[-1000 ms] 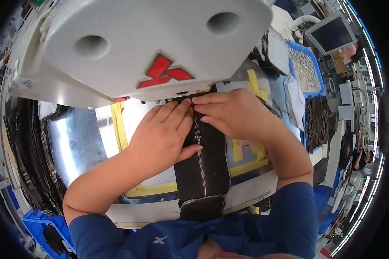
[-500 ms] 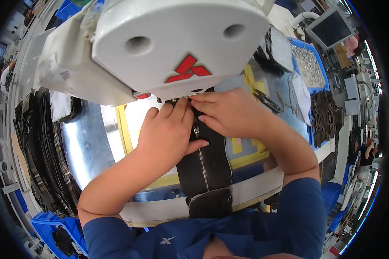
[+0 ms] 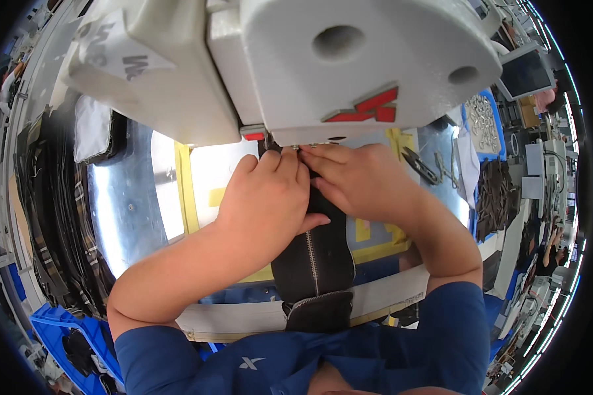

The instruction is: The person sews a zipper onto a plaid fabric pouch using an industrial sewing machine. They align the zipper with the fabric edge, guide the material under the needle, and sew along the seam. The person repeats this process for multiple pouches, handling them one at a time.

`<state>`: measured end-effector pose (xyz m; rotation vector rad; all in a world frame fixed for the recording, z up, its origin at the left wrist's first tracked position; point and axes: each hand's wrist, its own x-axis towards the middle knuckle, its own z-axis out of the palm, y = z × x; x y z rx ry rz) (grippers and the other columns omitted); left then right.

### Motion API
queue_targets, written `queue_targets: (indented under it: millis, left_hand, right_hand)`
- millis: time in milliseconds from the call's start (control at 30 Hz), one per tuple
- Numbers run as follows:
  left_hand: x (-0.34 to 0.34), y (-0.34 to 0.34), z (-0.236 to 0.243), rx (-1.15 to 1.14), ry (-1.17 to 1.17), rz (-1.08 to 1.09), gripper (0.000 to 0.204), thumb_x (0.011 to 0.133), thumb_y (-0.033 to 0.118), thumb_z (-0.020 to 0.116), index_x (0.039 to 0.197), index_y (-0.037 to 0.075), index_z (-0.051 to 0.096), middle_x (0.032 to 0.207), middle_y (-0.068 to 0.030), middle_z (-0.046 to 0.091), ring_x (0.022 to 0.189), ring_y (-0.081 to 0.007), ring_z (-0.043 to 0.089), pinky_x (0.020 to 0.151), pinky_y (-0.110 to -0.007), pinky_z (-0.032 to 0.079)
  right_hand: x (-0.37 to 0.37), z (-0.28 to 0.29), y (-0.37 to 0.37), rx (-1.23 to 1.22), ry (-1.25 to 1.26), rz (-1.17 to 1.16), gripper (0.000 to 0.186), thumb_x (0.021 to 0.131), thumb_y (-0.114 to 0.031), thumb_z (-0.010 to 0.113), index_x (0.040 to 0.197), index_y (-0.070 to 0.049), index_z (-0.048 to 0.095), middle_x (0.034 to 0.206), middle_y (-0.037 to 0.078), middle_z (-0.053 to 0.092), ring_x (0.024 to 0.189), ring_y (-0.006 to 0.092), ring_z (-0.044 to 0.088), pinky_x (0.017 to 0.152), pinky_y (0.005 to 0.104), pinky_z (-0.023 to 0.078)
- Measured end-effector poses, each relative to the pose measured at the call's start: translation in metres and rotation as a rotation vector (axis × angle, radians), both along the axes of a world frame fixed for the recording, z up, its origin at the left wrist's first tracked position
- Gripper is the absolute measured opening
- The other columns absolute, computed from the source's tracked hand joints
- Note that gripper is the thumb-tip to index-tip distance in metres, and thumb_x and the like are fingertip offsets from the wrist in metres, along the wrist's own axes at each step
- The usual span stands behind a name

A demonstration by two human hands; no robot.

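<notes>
A long black fabric piece with a metal zipper (image 3: pixel 313 266) runs from the edge nearest me up under the head of a white sewing machine (image 3: pixel 375 72). My left hand (image 3: pixel 268 194) presses on the piece from the left, fingers together near the needle area and thumb stretched across the zipper. From the right, my right hand (image 3: pixel 356 176) grips the same piece, its fingertips meeting the left ones just below the machine head. The machine hides the needle and the far end of the fabric. A zippered black end (image 3: pixel 319 312) hangs over the table's near edge.
Stacked dark fabric pieces (image 3: pixel 56 210) line the left side. Black-handled snips (image 3: pixel 420 166) lie right of my hands. Farther right are a blue tray of metal parts (image 3: pixel 482 125) and dark strips (image 3: pixel 496 197). A blue crate (image 3: pixel 79 345) stands lower left.
The view has shifted, so the machine head sits farther right and larger. My hands keep their hold by the needle area; the zipper pull seen below them before is now covered.
</notes>
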<state>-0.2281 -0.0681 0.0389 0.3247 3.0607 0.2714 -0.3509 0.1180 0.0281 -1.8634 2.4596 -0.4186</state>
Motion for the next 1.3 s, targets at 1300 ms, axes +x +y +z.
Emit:
queue_targets:
  millis: [1300]
  left_hand:
    - [-0.007, 0.005, -0.017, 0.179, 0.105, -0.195, 0.096, 0.075, 0.056, 0.088, 0.144, -0.005, 0.061, 0.156, -0.0211, 0.057, 0.141, -0.0399, 0.055, 0.116, -0.051, 0.042]
  right_hand:
    - [-0.012, 0.003, 0.055, 0.097, -0.091, -0.011, 0.036, 0.102, -0.034, 0.065, 0.123, -0.007, 0.075, 0.135, 0.008, 0.073, 0.111, 0.0254, 0.074, 0.085, 0.0411, 0.062]
